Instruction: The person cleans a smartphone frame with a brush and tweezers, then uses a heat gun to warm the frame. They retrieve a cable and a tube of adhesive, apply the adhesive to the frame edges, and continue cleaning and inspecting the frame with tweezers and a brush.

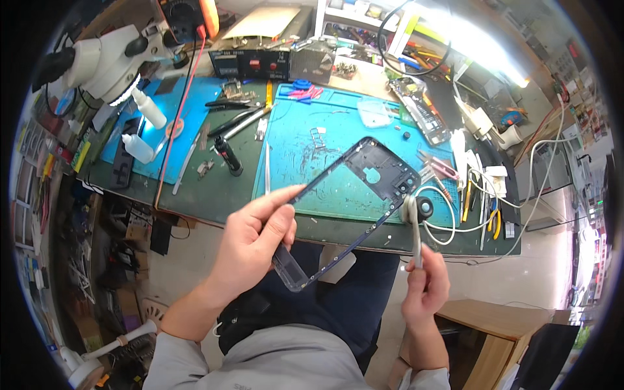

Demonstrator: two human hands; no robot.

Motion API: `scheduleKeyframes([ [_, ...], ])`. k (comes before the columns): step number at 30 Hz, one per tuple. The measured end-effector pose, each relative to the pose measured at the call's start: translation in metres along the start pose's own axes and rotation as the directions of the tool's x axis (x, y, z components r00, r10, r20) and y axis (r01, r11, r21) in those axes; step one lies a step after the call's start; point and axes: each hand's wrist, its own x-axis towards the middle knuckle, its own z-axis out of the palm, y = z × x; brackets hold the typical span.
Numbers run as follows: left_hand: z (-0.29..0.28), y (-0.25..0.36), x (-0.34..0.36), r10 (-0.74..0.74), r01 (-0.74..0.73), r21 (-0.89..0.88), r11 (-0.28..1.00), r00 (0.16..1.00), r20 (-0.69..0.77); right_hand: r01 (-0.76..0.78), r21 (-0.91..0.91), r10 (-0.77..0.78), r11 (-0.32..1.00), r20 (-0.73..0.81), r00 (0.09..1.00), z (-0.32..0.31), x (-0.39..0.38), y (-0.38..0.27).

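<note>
My left hand [253,244] grips a dark phone frame [351,246] by its left side, thumb on top and fingers beneath. The frame is tilted above the table's front edge, with a panel and camera holes at its far end and an open middle. In my right hand [426,286] is a pale grey tool with a rounded head [416,227], pinched by its lower handle. Its head is at the frame's right edge, near the camera end; whether they touch I cannot tell. Behind that head is a round black object [424,207].
A blue work mat [302,159] covers the table's middle. Left of it stand a black bottle [227,156], white dropper bottles [138,148] and a microscope [104,65]. A white cable [448,227], opened phone [419,110], tweezers and pliers [495,223] lie at right.
</note>
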Motion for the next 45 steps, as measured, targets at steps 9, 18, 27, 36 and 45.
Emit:
scheduleKeyframes([
  [9,0.004,0.003,-0.002,-0.227,0.241,-0.373,0.896,0.970,0.083,0.327,-0.172,-0.341,0.929,-0.061,0.938,0.004,0.004,-0.015],
  [18,0.002,0.001,-0.009,-0.254,0.294,-0.378,0.878,0.955,0.153,0.333,-0.283,-0.357,0.899,-0.034,0.934,-0.012,0.017,-0.039],
  [27,0.004,-0.006,-0.007,-0.159,0.156,-0.242,0.958,0.987,0.007,0.165,-0.376,-0.217,0.912,-0.101,0.971,-0.027,0.018,-0.020],
  [36,0.033,-0.015,-0.004,0.188,-0.188,-0.043,0.981,0.982,-0.004,-0.287,-0.531,0.051,0.798,-0.414,0.909,-0.095,0.041,0.043],
  [45,0.064,-0.067,-0.037,0.327,-0.326,-0.048,0.944,0.945,-0.007,-0.331,-0.502,-0.123,0.799,-0.675,0.727,-0.122,-0.029,0.087],
])
